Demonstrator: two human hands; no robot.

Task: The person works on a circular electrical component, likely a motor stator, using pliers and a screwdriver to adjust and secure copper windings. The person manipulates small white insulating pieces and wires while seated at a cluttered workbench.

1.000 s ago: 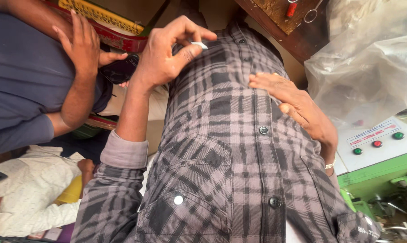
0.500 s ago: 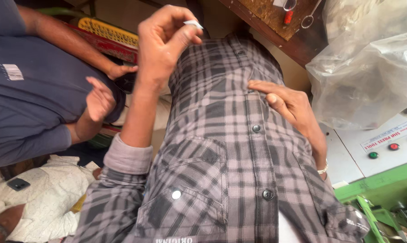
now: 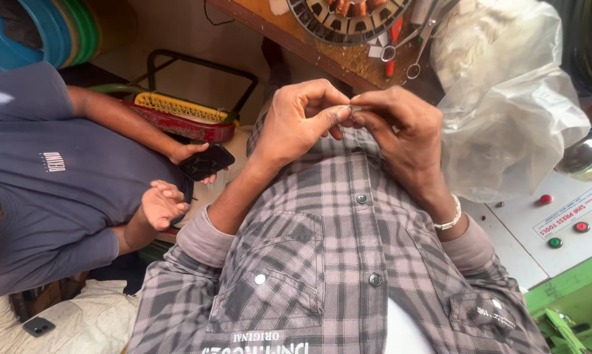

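1. Head view looks down the person's own grey checked shirt (image 3: 335, 262); both forearms rise from it and meet in front of the chest
2. Left hand (image 3: 299, 124) and right hand (image 3: 401, 134) are together, fingertips touching. Thumb and forefinger of each pinch the same small pale piece (image 3: 353, 111), held in the air just under the edge of the wooden bench (image 3: 289, 33)
3. The piece is too small to identify; only a light sliver shows between the fingertips. A metal bracelet (image 3: 448, 216) sits on the right wrist
4. On the bench above: a round wound part with copper coils (image 3: 348, 16), with scissors (image 3: 415, 49) just beside it. A clear plastic bag (image 3: 505, 111) lies to the right, over a white panel with red and green buttons (image 3: 561, 223)
5. To the left a co-worker in a blue-grey shirt (image 3: 53, 190) holds a black phone (image 3: 206, 161) in one hand, the other hand open; apart from the work
6. Judgement: the step in hand is fine two-handed fingertip work on the piece, held rather than set down
7. Judgement: the next move calls for a steady pinch from both sides, small motions, and the piece kept in sight, since a slip would drop it onto the shirt
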